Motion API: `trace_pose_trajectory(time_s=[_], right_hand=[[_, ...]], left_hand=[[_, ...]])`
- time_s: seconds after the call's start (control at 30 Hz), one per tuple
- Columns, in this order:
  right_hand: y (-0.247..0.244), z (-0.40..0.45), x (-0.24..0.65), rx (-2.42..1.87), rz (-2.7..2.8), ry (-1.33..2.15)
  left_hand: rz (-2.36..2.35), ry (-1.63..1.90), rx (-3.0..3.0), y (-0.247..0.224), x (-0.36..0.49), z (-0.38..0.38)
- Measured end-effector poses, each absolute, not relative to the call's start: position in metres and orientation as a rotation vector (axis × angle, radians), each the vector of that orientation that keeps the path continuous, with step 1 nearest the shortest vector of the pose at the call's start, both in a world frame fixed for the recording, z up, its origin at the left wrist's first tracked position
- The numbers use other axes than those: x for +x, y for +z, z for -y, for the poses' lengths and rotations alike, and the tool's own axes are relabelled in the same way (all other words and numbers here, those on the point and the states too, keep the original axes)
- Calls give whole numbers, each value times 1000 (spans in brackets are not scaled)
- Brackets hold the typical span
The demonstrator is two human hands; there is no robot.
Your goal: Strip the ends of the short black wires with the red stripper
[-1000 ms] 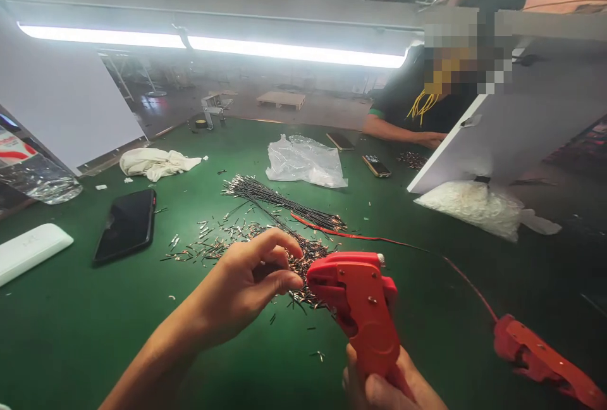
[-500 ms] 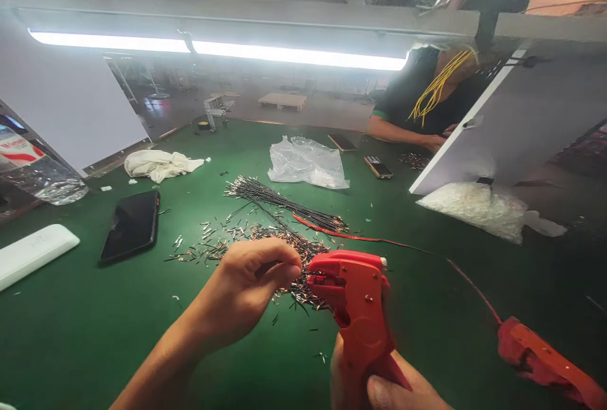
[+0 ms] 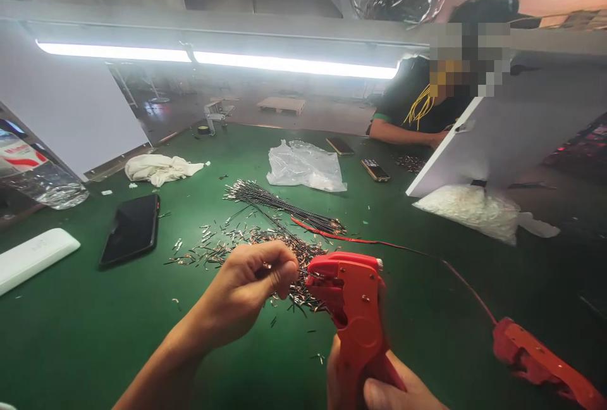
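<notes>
Thumb and fingers of my left hand are pinched on a thin black wire, which is mostly hidden and points at the jaws of a red wire stripper. My right hand is wrapped round the stripper's handles at the lower middle. Beneath and behind my left hand lies a pile of short black and copper-coloured scraps. Just beyond the pile lies a bundle of black wires with bare ends. A red strip runs beside the bundle toward a second red tool at the lower right.
On the green table are a black phone, a white case, a cloth, a plastic bag and a filled bag. Across the table sits a person beside a white panel.
The view has tilted slightly, so more of the person across the table and the hanging bag shows. Both hands keep nearly the same pose around the wire and stripper.
</notes>
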State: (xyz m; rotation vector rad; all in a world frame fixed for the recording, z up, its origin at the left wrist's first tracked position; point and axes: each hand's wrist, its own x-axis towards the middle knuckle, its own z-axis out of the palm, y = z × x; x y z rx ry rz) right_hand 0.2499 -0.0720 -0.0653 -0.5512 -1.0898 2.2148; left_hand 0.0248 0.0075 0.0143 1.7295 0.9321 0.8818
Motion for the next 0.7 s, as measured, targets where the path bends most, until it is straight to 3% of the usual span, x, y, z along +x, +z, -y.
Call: trace_pose_trajectory(time_s=[0.7], right_hand=[[-56, 67, 245, -551, 1275, 2098]], left_hand=[[-973, 718, 1894, 25, 28, -3]])
